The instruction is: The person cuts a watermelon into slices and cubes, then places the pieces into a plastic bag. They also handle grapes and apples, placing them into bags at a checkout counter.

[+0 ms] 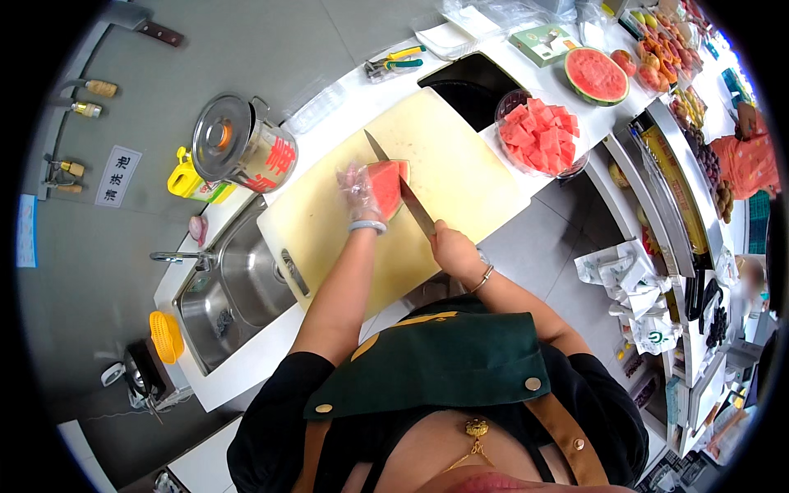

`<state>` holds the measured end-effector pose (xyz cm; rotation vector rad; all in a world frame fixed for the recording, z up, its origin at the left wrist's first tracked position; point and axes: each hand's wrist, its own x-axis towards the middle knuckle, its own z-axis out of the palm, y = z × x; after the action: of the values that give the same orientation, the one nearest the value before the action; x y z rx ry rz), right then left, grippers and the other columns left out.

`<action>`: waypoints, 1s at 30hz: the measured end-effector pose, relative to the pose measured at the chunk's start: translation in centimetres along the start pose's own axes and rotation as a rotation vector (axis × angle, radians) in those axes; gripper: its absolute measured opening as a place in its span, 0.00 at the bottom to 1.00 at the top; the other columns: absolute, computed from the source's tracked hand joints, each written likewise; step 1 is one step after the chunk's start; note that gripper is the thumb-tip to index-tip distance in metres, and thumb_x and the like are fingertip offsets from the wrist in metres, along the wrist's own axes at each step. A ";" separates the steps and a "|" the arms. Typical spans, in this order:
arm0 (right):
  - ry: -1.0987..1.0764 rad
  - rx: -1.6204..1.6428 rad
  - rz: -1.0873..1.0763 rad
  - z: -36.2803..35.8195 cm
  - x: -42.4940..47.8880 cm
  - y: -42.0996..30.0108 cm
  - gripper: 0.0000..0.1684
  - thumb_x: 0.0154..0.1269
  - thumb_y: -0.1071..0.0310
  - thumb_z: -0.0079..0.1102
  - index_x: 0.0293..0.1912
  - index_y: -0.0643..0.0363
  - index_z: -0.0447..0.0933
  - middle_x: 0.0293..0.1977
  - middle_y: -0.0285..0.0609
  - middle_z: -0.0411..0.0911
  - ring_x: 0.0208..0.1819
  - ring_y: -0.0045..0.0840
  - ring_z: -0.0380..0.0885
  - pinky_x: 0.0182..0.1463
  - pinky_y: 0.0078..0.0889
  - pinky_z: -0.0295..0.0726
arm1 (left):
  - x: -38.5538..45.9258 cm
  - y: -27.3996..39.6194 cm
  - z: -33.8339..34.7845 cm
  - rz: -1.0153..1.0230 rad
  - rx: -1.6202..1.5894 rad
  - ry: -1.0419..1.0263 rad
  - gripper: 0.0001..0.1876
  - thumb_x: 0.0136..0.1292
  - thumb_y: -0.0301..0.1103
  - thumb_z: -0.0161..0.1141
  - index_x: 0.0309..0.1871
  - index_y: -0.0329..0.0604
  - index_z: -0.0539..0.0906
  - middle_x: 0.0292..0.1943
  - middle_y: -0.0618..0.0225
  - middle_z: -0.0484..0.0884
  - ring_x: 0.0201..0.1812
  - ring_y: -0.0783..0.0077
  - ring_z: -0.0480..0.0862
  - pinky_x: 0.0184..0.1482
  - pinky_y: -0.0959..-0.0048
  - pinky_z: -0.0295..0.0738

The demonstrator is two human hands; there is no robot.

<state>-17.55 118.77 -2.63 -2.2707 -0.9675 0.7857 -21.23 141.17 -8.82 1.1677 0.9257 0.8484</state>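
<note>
On a large cream cutting board (456, 166) lies a piece of watermelon (384, 185) with red flesh and green rind along its edge. My left hand (356, 190), in a clear plastic glove, presses on the left side of this piece. A long kitchen knife (419, 211) is in my bare right hand (457, 249). Its blade crosses the melon at a slant, and the tip shows on the board beyond. How deep the blade sits is hidden. Right of the board, a clear round bowl (578, 161) is heaped with watermelon cubes (542, 137).
Left stand a lidded steel pot (280, 157), a yellow bottle (183, 179) and a steel sink (246, 246). Behind the board are pliers (400, 61) and a dark counter opening (474, 77). A halved watermelon (596, 75) sits far right; beyond, a person (746, 154) is near the fruit display.
</note>
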 end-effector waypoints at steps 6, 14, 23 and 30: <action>0.097 0.197 0.004 -3.3 -1.7 -1.4 0.16 0.70 0.61 0.44 0.38 0.67 0.65 0.26 0.66 0.76 0.33 0.58 0.76 0.39 0.55 0.74 | 0.3 -0.3 0.2 0.026 -0.108 0.053 0.32 0.67 0.29 0.51 0.72 0.39 0.53 0.73 0.58 0.48 0.63 0.66 0.66 0.60 0.71 0.68; -0.042 0.031 -0.054 1.3 -0.1 -1.0 0.15 0.69 0.61 0.45 0.40 0.66 0.66 0.26 0.63 0.77 0.32 0.55 0.78 0.38 0.54 0.75 | -2.0 3.3 3.3 -0.071 -0.149 0.157 0.35 0.65 0.26 0.54 0.73 0.40 0.51 0.74 0.60 0.47 0.61 0.71 0.67 0.60 0.73 0.67; -0.095 -0.018 -0.064 2.2 -1.4 -2.2 0.15 0.69 0.61 0.45 0.41 0.66 0.65 0.27 0.61 0.77 0.33 0.54 0.78 0.39 0.54 0.75 | -0.1 -0.4 1.5 0.203 0.296 0.044 0.34 0.67 0.40 0.53 0.73 0.41 0.53 0.69 0.59 0.58 0.67 0.65 0.63 0.66 0.69 0.60; 0.023 0.020 -0.065 -2.1 -2.5 -4.7 0.14 0.69 0.61 0.46 0.39 0.65 0.64 0.26 0.63 0.76 0.32 0.57 0.76 0.37 0.54 0.74 | 2.9 -3.0 -0.4 -0.082 -0.422 0.091 0.34 0.65 0.41 0.57 0.70 0.38 0.58 0.52 0.62 0.78 0.52 0.65 0.76 0.55 0.69 0.69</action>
<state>-19.60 119.16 2.73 -2.2144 -1.0136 0.7369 -20.22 143.38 -12.24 0.7279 0.8115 0.9795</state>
